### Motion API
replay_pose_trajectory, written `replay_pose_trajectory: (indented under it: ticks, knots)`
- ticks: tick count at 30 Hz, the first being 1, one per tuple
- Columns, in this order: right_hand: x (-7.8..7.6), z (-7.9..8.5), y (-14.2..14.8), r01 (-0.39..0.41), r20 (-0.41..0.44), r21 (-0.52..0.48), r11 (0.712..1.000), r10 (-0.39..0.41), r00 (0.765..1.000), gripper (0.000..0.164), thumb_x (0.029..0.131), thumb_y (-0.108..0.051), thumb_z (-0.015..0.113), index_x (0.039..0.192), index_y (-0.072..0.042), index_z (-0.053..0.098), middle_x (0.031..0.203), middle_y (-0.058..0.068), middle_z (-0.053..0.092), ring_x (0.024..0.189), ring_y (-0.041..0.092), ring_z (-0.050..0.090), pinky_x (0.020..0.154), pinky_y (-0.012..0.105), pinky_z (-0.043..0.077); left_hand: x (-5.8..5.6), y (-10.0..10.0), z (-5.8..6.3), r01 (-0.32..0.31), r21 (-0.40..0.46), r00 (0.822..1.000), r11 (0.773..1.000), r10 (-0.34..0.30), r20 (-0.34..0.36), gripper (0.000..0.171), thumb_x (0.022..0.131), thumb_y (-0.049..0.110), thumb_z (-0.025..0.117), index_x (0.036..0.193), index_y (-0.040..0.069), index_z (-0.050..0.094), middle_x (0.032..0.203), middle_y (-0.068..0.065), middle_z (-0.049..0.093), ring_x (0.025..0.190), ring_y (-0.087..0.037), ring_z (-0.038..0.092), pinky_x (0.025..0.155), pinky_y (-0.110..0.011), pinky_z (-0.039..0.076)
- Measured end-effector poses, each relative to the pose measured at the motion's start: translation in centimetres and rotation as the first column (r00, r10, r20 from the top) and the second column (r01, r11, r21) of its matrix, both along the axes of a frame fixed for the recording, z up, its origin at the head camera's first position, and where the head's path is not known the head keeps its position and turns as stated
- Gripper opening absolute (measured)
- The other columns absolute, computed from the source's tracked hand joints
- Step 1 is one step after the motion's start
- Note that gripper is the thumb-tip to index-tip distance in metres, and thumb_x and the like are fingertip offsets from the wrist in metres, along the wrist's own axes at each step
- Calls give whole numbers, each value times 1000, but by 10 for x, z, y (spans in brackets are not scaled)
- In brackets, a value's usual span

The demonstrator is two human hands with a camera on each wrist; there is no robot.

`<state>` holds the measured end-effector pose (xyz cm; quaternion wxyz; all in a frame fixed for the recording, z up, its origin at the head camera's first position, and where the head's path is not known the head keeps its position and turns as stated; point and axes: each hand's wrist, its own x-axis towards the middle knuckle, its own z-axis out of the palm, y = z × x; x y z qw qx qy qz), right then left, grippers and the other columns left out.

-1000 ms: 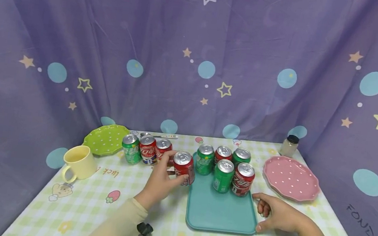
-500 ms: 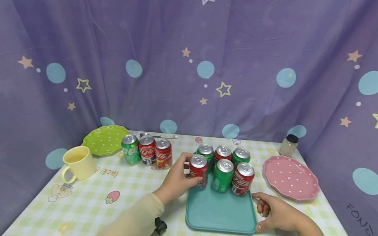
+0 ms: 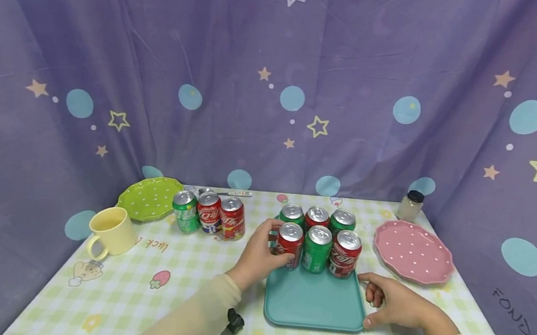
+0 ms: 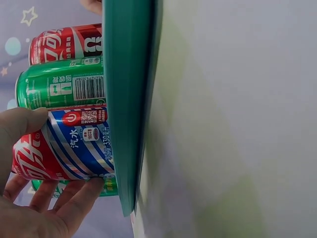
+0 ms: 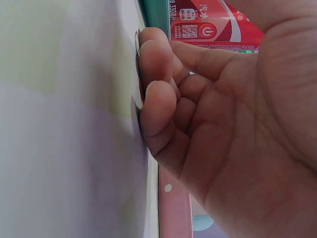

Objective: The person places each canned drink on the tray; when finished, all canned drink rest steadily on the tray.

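Observation:
My left hand grips a red soda can by its sides, thumb on the near side. In the left wrist view the can shows a blue striped label, and its base is right at the teal tray. It forms the left end of the front row on the tray, beside a green soda can and another red can. Behind stand two green cans and a red one, partly hidden. My right hand rests at the tray's right edge, thumb and index apart, other fingers loosely curled.
Left of the tray stand a green can, a red can and another red can. A yellow mug, green plate and spoon lie left and behind. A pink plate and lidded jar are at right.
My left hand has carried the red can rightward from the tray's left edge into the front row beside the green can. My right hand has stayed at the tray's edge.

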<state>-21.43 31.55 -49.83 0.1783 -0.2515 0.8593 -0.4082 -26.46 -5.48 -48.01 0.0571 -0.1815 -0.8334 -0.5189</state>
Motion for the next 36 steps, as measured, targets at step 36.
replay_pose_trajectory:
  ticks: [36]
  knots:
    - [3,3,0,-23,-1,-37,999,23,1000,95,72,-19,97,145,12,45,95,10,58,83,16,56,69,27,51,-23,-195,52,-361,50,917,931,364,-163,71,92,3,78,153,3,42,153,-21,46,144,-41,39,121,-59,29]
